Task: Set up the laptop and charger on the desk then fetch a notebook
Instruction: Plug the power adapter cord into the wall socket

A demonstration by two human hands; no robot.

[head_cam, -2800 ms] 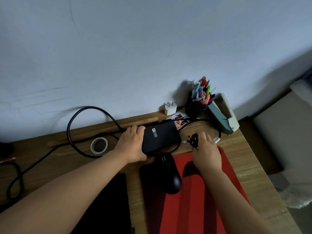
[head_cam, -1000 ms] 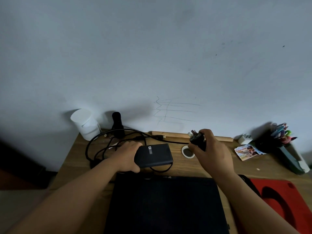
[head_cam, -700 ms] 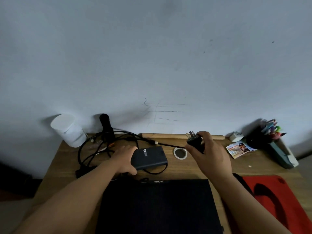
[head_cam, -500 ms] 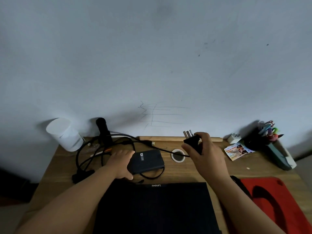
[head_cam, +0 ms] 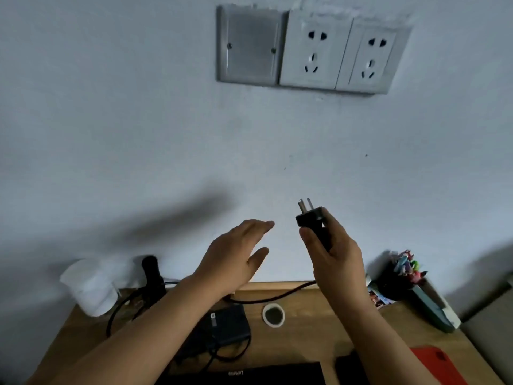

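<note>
Facing wall sockets (head_cam: 313, 52) above plug (head_cam: 312, 219)

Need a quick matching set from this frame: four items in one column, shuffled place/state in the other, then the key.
Items
1. plug
2. power brick
3. tape roll
4. wall sockets

Places/states
A. lying on the desk, right of the brick
B. high on the wall, nothing plugged in
C. held up in the right hand, prongs pointing up
D. on the desk under the left forearm, not held; left hand open above

Pairs: 1-C, 2-D, 3-A, 4-B
</note>
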